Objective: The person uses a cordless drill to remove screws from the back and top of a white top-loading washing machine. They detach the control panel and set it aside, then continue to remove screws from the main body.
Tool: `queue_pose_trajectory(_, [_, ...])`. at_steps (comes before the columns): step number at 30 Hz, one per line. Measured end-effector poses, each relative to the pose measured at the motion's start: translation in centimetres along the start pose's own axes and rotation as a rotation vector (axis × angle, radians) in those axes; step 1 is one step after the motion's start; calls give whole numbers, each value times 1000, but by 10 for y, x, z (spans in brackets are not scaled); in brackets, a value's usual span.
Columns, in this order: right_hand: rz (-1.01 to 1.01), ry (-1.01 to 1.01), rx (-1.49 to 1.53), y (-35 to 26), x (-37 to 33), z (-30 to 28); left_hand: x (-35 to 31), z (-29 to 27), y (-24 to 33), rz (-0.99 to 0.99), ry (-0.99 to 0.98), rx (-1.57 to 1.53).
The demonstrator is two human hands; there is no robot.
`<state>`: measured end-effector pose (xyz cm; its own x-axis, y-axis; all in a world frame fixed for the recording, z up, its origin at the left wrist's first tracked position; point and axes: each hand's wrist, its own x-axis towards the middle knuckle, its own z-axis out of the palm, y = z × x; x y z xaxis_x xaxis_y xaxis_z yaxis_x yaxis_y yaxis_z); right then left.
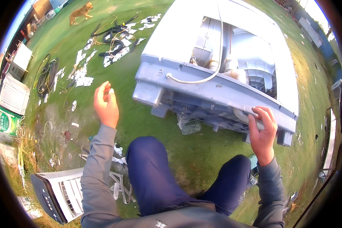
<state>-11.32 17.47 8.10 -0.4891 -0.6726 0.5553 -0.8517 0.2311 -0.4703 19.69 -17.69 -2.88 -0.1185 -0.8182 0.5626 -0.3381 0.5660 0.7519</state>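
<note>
A white washing machine point(178, 28) lies on its side in front of me, its grey-blue plastic base point(209, 93) turned toward me. Through the opening in its casing I see the tub point(254, 53) and pale drain fittings point(237, 74). A thin white hose point(195, 81) arches across the base's edge. My right hand point(263, 133) is at the base's right part, fingers curled round a ribbed drain hose point(241, 115) that comes from underneath; its end is hidden by the hand. Over the grass to the left, my left hand point(106, 104) hangs raised and empty, fingers stretched out.
A white and black appliance point(59, 193) lies at the lower left. Black hoses point(116, 38) and torn white scraps point(81, 76) litter the green ground, beside a coiled cable point(49, 76). A clear plastic tray point(189, 124) sits below the base. A brown dog point(79, 14) stands far left.
</note>
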Motion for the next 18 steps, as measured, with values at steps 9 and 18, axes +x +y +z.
queue_pose_trajectory(9, [-304,-1030,171,-51,-50,-3,36,102,202,554,-924,217])
queue_pose_trajectory(18, [134,-1110,221,-128,-19,-103,45,48,196,60,-1207,-32])
